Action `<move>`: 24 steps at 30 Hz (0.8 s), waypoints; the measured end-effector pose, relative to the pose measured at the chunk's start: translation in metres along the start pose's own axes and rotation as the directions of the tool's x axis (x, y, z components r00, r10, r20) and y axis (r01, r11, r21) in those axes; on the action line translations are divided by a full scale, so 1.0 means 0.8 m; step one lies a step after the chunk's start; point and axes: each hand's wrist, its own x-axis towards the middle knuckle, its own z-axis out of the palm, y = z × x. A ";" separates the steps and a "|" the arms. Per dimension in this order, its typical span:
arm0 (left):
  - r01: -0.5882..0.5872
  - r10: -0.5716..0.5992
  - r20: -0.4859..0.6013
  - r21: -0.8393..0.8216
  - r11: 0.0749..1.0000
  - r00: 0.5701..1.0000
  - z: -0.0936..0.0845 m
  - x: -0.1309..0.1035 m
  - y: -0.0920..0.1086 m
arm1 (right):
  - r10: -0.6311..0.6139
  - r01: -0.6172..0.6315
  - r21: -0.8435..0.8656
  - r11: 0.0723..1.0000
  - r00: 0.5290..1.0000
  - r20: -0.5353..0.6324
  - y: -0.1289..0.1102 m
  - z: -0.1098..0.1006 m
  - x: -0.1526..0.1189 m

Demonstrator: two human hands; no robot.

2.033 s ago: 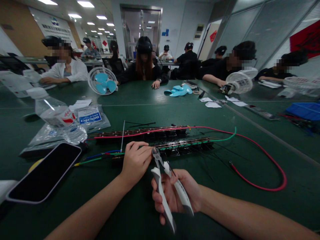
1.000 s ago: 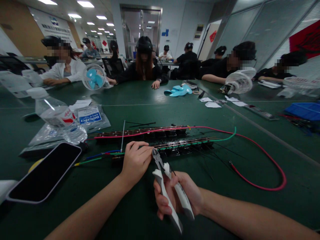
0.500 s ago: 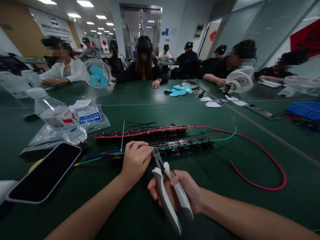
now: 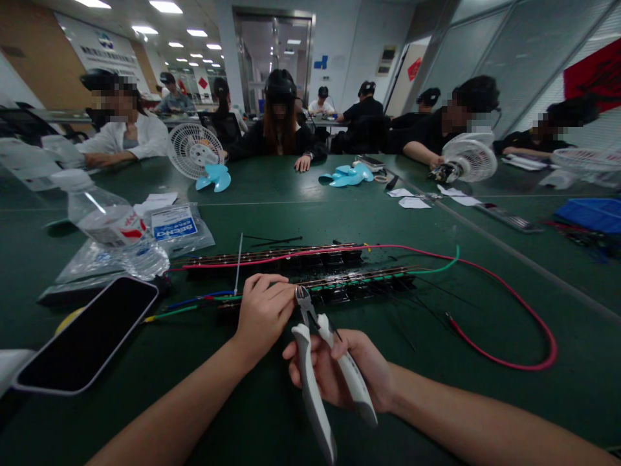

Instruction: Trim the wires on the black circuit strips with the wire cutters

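The right hand (image 4: 361, 369) holds white-and-grey pliers (image 4: 311, 382), handles spread, their head just by the left hand (image 4: 264, 314), which lies over the nearer black strip (image 4: 344, 296); whether it pinches anything I cannot tell. From the pliers' head, the green table (image 4: 272, 219) bears a farther black strip (image 4: 317, 256) at twelve o'clock, a looping red cable (image 4: 552, 343) at three, a phone (image 4: 90, 340) between eight and nine, and a bottle (image 4: 114, 226) near ten. Beyond, a white fan cage (image 4: 191, 145) shows at eleven, a seated person (image 4: 279, 136) and glass door (image 4: 274, 48) near twelve.
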 end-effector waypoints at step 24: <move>0.015 -0.015 0.021 -0.008 1.000 1.000 -0.001 0.000 0.001 | 0.008 -0.007 -0.019 1.000 1.000 0.009 0.000 0.001 0.000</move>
